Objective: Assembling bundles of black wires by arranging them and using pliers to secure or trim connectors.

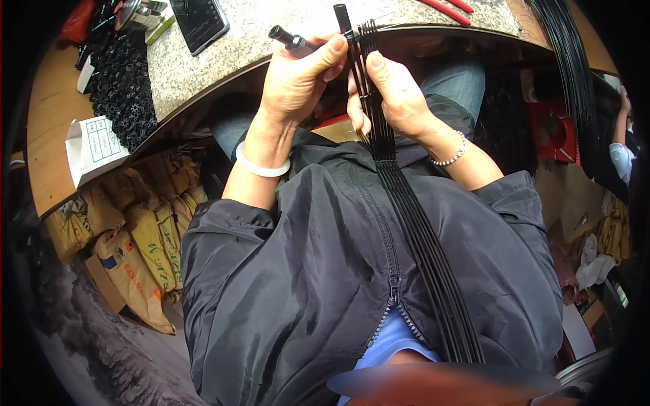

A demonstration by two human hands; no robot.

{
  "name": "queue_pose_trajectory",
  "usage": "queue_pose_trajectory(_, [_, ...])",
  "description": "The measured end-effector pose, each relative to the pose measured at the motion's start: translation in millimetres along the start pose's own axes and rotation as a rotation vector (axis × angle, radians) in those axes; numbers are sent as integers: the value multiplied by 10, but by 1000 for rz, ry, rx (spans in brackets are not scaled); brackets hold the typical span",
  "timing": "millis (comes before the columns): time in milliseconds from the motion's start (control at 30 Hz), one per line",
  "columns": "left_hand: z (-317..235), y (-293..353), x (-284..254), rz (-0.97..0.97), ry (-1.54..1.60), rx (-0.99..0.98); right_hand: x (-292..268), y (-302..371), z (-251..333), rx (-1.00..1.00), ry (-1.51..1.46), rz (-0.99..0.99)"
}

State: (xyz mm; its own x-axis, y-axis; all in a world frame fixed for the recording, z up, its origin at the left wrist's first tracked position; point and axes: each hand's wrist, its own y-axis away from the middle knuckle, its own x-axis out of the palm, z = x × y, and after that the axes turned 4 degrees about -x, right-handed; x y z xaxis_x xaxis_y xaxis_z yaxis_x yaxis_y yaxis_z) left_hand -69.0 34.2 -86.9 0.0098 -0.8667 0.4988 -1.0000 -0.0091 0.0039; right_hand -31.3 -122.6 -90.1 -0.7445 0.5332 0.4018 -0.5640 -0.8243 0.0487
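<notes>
Rods [406,203], bundled, are gripped near the top by the right hand [393,95]; their length runs toward the lap. A small tube [291,40] is pinched by the left hand [298,81].

Dark phone screen [199,21] on counter; white paper box [93,147]; tan sacks [145,247] below.

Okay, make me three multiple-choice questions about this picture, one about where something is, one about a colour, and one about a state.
1. Where does the phone lie?
A. on the speckled countertop
B. on the floor
C. on the person's lap

2. What colour is the bangle on the left wrist?
A. red
B. white
C. green

3. How is the bundle of black rods held?
A. lying loose on the floor
B. gripped by the right hand
C. hanging from a hook

Answers: 1 A, it rests face up on the stone top. 2 B, it shows plain white. 3 B, the fingers close round it.
</notes>
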Motion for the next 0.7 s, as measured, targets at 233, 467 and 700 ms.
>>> queue_pose_trajectory(233, [-16, 43, 30, -48, 83, -6, 59, 23, -42, -70, 39, -81])
queue_pose_trajectory(467, [-5, 61, 38, -58, 129, 29, 66, -1, -68, -83, -34, -108])
queue_pose_trajectory(700, [10, 81, 73, -70, 142, 9, 59, -5, -78, -158, -98, -47])
